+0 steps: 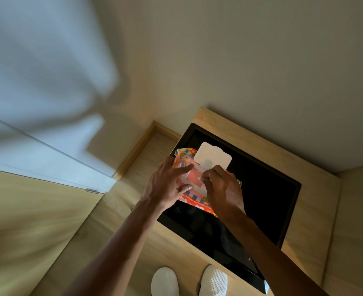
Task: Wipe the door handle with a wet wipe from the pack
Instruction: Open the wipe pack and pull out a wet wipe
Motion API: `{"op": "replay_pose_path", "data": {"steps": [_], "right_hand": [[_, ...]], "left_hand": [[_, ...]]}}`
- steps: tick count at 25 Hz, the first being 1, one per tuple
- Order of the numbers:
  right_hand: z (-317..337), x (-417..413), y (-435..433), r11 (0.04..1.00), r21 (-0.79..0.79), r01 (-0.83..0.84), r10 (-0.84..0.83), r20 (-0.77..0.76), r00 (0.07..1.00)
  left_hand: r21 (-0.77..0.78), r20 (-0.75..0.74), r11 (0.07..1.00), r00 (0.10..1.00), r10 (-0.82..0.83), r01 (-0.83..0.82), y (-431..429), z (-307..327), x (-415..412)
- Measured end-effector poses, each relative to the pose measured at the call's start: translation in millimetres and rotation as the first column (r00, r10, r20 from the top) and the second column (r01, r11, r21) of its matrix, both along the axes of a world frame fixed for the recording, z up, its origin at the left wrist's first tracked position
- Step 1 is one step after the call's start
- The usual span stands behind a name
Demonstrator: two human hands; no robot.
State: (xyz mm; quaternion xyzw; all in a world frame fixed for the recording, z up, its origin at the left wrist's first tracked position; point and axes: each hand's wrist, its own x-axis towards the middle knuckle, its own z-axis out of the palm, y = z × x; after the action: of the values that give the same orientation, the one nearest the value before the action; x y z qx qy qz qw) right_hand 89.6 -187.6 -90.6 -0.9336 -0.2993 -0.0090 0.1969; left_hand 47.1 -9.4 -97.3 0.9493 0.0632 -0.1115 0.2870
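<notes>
Left hand (167, 184) presses the soft, crushable pack (189, 178) flat at the tabletop's (317, 210) left edge; right hand (221, 184) pinches at the opening; the wipe is likely limp

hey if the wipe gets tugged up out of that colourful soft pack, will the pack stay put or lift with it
The colourful soft wipe pack looks like a light, pliable pouch, so it would probably lift or crumple. The left hand pressing it down likely prevents that. The glossy black surface beneath may let it slide. The right hand reaches at its opening.
</notes>
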Motion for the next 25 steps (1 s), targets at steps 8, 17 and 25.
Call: {"op": "replay_pose_path", "data": {"steps": [8, 17, 25], "right_hand": [[1.1, 3.3, 3.9, 0.969, 0.162, 0.184, -0.143, -0.238, 0.961], [51.9, 15.8, 9.3, 0.896, 0.323, 0.306, -0.144, -0.441, 0.886], [111.8, 22.6, -7.1, 0.827, 0.436, 0.355, -0.13, -0.466, 0.875]], "left_hand": [[0.024, -0.039, 1.0, 0.999, 0.003, -0.002, -0.9, 8.6, 4.4], [0.019, -0.059, 1.0, 0.998, 0.025, -0.023, -5.7, 17.7, 7.2], [0.001, -0.07, 0.998, 0.996, 0.064, -0.064, -12.9, 24.7, 10.2]]}}
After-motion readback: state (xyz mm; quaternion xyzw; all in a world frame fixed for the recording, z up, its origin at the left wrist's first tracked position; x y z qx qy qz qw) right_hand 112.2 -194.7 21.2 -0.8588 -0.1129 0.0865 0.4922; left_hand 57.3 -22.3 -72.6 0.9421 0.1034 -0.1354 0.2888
